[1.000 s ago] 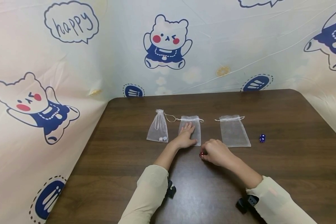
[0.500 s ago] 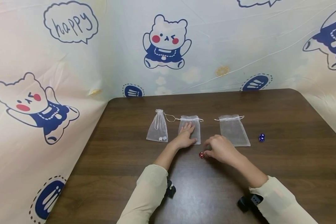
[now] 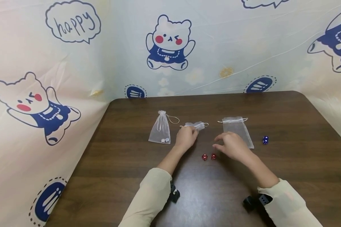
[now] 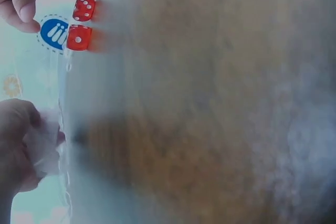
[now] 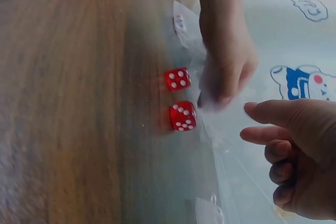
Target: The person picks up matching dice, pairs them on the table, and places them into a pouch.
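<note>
My left hand point(image 3: 186, 138) grips the middle sheer white drawstring bag point(image 3: 197, 125), which is bunched up and partly hidden behind the hand. In the left wrist view the bag's gauzy fabric point(image 4: 44, 142) shows between thumb and fingers. My right hand point(image 3: 232, 145) hovers over the lower part of the right drawstring bag point(image 3: 234, 124), holding nothing; its thumb and index finger are spread apart in the right wrist view. Two red dice, a left die point(image 3: 204, 157) and a right die point(image 3: 213, 156), lie side by side on the table in front of the hands.
At the left a tied drawstring bag point(image 3: 159, 129) contains white dice point(image 3: 165, 140). Blue dice point(image 3: 265, 140) sit right of the right bag. The brown wooden table point(image 3: 116, 189) ends at a printed cloth backdrop point(image 3: 216, 56).
The right hand has released the red dice and drawn back to the right. The left hand, earlier flat on the middle bag, now holds it bunched up.
</note>
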Action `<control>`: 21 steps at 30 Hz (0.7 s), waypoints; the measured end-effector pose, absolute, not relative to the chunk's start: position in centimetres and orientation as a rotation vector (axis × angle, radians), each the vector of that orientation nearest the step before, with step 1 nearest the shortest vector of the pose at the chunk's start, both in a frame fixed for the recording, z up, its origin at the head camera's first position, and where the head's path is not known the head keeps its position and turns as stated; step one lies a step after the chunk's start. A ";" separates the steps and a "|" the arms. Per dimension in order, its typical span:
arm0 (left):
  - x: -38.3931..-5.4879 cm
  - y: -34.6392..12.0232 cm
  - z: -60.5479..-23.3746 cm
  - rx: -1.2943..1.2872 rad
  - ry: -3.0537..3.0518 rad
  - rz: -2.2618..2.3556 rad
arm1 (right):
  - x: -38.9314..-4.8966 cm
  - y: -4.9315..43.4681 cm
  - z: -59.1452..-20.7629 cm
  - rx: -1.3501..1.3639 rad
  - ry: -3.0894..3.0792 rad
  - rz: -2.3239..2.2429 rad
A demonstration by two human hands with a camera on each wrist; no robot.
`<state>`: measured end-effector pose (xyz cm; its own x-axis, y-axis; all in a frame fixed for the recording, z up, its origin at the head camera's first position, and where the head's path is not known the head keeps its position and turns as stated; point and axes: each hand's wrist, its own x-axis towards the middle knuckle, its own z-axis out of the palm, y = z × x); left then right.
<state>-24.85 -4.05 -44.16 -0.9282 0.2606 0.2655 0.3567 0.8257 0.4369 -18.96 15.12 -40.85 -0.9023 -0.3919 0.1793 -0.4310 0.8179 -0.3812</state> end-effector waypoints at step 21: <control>-19.5 -2.1 -40.2 -1.004 -2.250 -0.488 | -20.4 16.8 -40.9 0.089 -2.709 1.935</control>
